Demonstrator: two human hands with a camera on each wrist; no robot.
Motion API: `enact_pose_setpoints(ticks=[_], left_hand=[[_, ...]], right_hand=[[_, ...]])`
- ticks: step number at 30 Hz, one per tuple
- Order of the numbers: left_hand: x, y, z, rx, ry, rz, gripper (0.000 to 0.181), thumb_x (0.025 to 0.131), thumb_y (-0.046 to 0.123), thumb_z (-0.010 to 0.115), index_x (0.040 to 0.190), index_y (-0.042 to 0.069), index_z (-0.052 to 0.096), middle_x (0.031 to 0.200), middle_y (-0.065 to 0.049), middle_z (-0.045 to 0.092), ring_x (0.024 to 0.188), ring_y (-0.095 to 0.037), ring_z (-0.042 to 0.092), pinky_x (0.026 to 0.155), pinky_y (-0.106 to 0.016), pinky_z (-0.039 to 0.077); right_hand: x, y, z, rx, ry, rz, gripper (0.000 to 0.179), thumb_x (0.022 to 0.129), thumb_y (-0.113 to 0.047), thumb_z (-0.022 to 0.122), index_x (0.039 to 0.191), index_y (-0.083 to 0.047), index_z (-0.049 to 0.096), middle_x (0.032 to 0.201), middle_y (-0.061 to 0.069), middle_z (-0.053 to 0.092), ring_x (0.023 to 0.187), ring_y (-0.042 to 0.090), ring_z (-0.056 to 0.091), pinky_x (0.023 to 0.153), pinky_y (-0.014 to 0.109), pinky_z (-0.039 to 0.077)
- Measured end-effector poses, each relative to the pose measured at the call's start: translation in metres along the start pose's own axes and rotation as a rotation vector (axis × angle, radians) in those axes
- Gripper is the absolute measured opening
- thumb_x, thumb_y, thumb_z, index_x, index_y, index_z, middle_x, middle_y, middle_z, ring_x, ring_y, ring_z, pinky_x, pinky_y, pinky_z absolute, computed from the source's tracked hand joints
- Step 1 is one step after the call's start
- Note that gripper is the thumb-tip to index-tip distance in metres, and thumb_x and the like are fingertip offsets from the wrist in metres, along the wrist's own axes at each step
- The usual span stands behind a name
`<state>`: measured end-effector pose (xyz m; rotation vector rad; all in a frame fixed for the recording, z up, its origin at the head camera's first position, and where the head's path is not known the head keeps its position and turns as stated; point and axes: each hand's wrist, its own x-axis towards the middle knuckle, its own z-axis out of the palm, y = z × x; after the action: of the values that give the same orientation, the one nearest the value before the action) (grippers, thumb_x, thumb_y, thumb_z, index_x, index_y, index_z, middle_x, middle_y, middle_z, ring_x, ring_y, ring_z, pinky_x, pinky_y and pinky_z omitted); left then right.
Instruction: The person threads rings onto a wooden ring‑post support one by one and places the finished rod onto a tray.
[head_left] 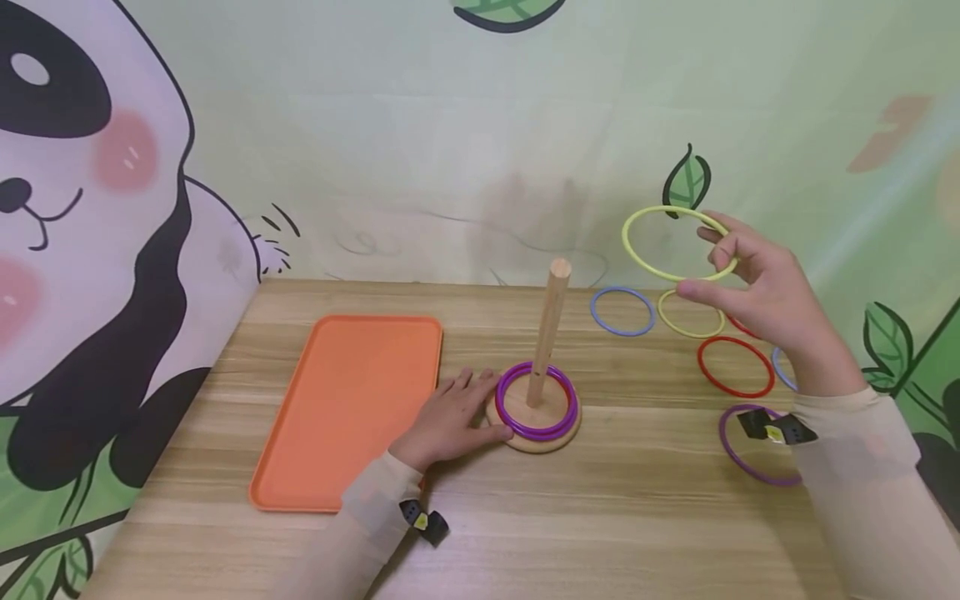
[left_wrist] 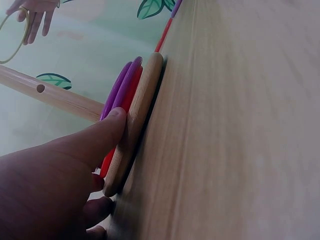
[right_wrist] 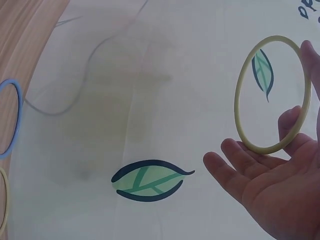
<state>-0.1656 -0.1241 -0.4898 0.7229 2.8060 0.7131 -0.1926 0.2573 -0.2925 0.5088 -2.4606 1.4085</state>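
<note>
Right hand (head_left: 765,279) is pinching a yellow ring (head_left: 667,208) at its near side, thumb against fingers; ring is hanging in the air just left of that hand, most of its loop sticking out free, so the grip is probably leaving the opening unobstructed. Left hand (head_left: 453,421) is lying with fingers spread beside the wooden base (head_left: 540,447), thumb touching the stacked rings; looks like bracing, likely against tipping. Just right of that hand, two purple rings (left_wrist: 131,80) and a red ring (left_wrist: 134,89) are circling the foot of the post (head_left: 551,329), which is presumably stopping them sliding off. Orange tray (head_left: 360,408) is sitting left of the left hand. Loose blue ring (head_left: 622,334) is lying on the table, left of and below the right hand, apart from the stand.
</note>
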Motion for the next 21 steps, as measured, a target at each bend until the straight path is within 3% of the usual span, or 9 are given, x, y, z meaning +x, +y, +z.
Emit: enact_pose_setpoints(ticks=[7, 11, 21], left_hand=[[-0.001, 0.001, -0.001, -0.006, 0.006, 0.006, 0.090, 0.096, 0.064, 0.067, 0.166, 0.016, 0.037, 0.169, -0.011, 0.036, 0.159, -0.041, 0.021, 0.129, -0.059, 0.016], [-0.001, 0.001, -0.001, -0.007, 0.007, 0.006, 0.090, 0.096, 0.064, 0.067, 0.166, 0.016, 0.037, 0.169, -0.012, 0.036, 0.159, -0.042, 0.021, 0.128, -0.059, 0.016], [0.000, 0.000, -0.001, -0.014, 0.010, 0.005, 0.090, 0.095, 0.064, 0.067, 0.166, 0.017, 0.037, 0.169, -0.012, 0.036, 0.159, -0.042, 0.021, 0.128, -0.059, 0.017]], right_hand=[[0.000, -0.010, 0.002, 0.024, -0.027, -0.059, 0.042, 0.082, 0.007, 0.086, 0.088, 0.002, 0.045, 0.162, 0.005, 0.049, 0.139, 0.008, 0.053, 0.113, 0.024, 0.033], [0.001, -0.020, 0.006, 0.043, -0.035, -0.104, 0.042, 0.081, 0.010, 0.085, 0.086, 0.002, 0.044, 0.160, 0.008, 0.050, 0.138, 0.009, 0.054, 0.116, 0.025, 0.033], [0.003, -0.033, 0.016, 0.085, -0.060, -0.121, 0.041, 0.081, 0.011, 0.084, 0.085, 0.002, 0.045, 0.160, 0.010, 0.049, 0.141, 0.015, 0.053, 0.115, 0.027, 0.034]])
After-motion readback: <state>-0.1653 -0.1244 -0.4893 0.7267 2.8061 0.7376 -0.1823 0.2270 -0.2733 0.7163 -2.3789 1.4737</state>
